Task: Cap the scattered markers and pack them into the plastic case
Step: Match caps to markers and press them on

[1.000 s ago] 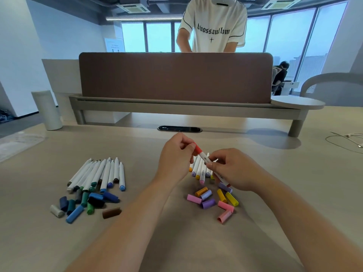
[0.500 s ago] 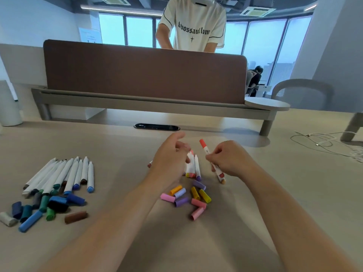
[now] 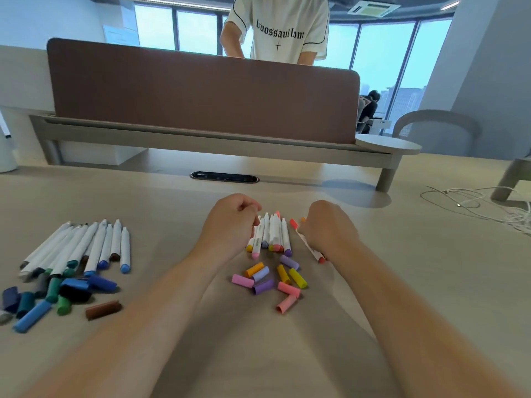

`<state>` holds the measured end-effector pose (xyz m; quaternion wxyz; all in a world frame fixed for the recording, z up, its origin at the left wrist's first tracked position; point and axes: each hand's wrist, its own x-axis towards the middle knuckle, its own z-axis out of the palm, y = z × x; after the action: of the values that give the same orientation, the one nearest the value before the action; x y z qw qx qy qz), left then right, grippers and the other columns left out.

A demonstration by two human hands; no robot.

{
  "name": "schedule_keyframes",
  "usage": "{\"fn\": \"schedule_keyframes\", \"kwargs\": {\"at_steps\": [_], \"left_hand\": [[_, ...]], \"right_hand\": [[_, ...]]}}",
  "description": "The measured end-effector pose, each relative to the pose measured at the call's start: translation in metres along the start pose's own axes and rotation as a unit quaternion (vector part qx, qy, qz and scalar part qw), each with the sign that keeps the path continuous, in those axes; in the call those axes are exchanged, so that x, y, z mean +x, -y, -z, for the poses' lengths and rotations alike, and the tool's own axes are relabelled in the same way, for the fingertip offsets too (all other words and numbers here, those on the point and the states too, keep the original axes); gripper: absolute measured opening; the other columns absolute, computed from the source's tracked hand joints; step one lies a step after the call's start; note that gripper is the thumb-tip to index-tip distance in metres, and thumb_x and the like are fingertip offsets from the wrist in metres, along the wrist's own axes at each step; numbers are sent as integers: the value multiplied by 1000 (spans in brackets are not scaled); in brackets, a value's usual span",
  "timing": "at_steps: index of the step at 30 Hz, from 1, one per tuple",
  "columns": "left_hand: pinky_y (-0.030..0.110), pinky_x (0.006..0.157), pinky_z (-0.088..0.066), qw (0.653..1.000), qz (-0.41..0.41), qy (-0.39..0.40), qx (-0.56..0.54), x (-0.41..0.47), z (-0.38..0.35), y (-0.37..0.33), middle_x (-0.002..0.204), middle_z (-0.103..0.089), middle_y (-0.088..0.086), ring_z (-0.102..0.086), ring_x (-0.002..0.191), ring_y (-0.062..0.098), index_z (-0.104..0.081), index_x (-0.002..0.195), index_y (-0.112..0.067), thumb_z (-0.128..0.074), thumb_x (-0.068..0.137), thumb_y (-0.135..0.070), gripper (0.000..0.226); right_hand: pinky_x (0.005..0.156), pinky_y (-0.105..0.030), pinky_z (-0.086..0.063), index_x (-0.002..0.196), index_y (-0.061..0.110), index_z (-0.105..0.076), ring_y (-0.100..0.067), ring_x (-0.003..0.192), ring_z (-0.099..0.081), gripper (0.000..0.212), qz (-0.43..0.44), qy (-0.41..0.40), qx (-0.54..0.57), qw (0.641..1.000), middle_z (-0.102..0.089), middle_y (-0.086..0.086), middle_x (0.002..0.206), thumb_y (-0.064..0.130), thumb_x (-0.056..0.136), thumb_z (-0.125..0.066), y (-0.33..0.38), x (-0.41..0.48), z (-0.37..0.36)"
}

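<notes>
My right hand [image 3: 330,229] grips a white marker with a red cap [image 3: 317,252], held low and slanted just right of a bunch of white markers [image 3: 273,234] lying on the table. My left hand [image 3: 230,225] hovers at the bunch's left side with curled fingers and nothing visible in it. Loose caps in pink, purple, yellow and orange [image 3: 270,278] lie just in front of the bunch. Far left lies a second row of white markers [image 3: 86,245] with blue, green and dark caps [image 3: 57,294] and a brown cap [image 3: 103,309]. No plastic case is in view.
A brown divider screen [image 3: 201,93] on a grey shelf stands across the table's far side, with a person in a white T-shirt [image 3: 281,30] behind it. A black cable slot [image 3: 224,177] sits in the tabletop. White cables [image 3: 474,202] trail at the right.
My left hand has let go of the red marker and curled up. My right hand has lowered that marker down beside the bunch. The camera has shifted.
</notes>
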<state>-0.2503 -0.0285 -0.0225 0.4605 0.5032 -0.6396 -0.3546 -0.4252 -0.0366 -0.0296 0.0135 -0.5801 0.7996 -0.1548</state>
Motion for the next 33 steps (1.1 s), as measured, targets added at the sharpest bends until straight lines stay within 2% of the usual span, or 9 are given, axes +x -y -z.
{"fn": "schedule_keyframes", "kwargs": {"at_steps": [4, 7, 10, 12, 14, 16, 22, 25, 33], "left_hand": [[32, 64, -44, 1000, -12, 0, 21, 2, -1, 3, 75, -64, 1, -54, 63, 14, -67, 88, -17, -45, 94, -10, 24], [30, 66, -43, 999, -17, -5, 35, 1, 0, 2, 78, -62, -3, -55, 68, 13, -68, 89, -17, -44, 95, -11, 25], [25, 65, -42, 998, -18, -16, 62, 2, 3, 1, 80, -61, -7, -55, 72, 9, -68, 92, -18, -44, 96, -14, 25], [22, 61, -40, 997, -19, -17, 78, 2, 4, 0, 81, -60, -7, -54, 74, 7, -68, 93, -17, -44, 97, -15, 25], [20, 60, -38, 993, -25, -12, 118, 2, 7, -1, 85, -62, -4, -54, 76, 8, -68, 93, -14, -45, 97, -16, 24], [19, 59, -36, 985, -36, 11, 169, 1, 10, -2, 86, -62, -4, -54, 77, 9, -66, 90, -16, -48, 96, -18, 19], [23, 60, -41, 928, -75, 202, 304, -10, 21, -15, 80, -64, -1, -55, 73, 12, -70, 85, -19, -67, 88, -34, 15], [22, 54, -30, 887, -102, 264, 365, -19, 26, -24, 67, -53, -7, -47, 65, 11, -68, 83, -22, -69, 86, -41, 20], [18, 55, -32, 880, -104, 250, 390, -22, 21, -24, 76, -57, -13, -50, 69, 5, -70, 90, -24, -65, 90, -35, 11]], "right_hand": [[85, -33, -50, 111, 9, -64, -26, 100, -62, 21, 41, 31, -27, 998, -64, -10, 111, 22, 96, -56, 24, 2, 1], [86, -33, -50, 113, 5, -64, -24, 88, -58, 21, 61, 110, -110, 986, -59, -9, 95, 14, 93, -61, 38, 2, 4], [76, -30, -44, 91, 2, -63, -20, 69, -50, 8, 67, 142, -154, 976, -50, -7, 76, 10, 90, -64, 45, 4, 5], [76, -30, -43, 75, 4, -54, -17, 59, -43, 20, 70, 147, -176, 971, -46, -5, 71, 11, 90, -65, 49, 3, 3], [83, -31, -45, 85, 4, -60, -17, 64, -45, 12, 73, 154, -189, 967, -48, -6, 75, 13, 89, -66, 52, 2, 3], [76, -29, -46, 78, 6, -59, -18, 72, -50, 14, 79, 142, -187, 969, -53, -7, 79, 12, 85, -70, 49, 0, 9], [53, -23, -40, 64, 6, -55, -16, 54, -49, 28, 50, 136, 44, 988, -52, -6, 61, 15, 90, -60, 35, -18, 40], [47, -23, -38, 71, 3, -58, -18, 50, -48, 18, 38, 155, 234, 959, -54, -11, 59, 9, 88, -57, 27, -28, 44], [38, -21, -29, 83, 2, -54, -14, 41, -43, 10, 48, 162, 426, 889, -50, -15, 68, 7, 92, -56, 3, -43, 42]]}}
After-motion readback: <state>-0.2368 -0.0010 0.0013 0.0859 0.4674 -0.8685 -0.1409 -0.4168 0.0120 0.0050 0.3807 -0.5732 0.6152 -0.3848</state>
